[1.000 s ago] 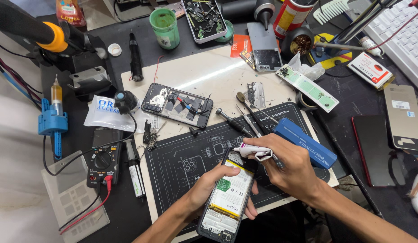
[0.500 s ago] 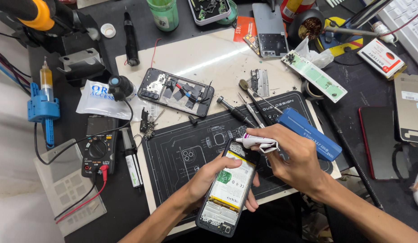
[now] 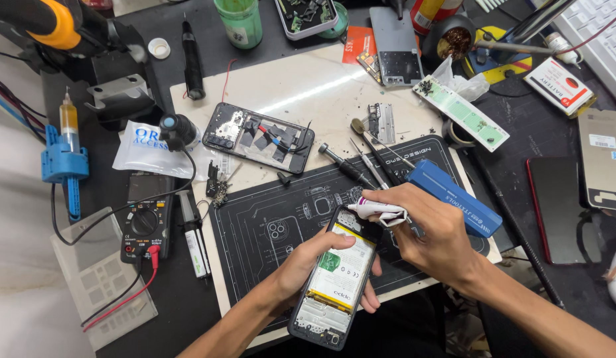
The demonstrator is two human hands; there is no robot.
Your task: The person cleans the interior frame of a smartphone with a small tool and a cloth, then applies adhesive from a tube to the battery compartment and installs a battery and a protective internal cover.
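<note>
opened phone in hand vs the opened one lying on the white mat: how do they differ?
The opened phone with the white battery is gripped by the left hand and lifted off the black work mat; the black opened phone with loose wires lies untouched on the white mat. The held one shows a white battery; the other shows dark patches and red and blue wires. Both have their backs off.
</note>
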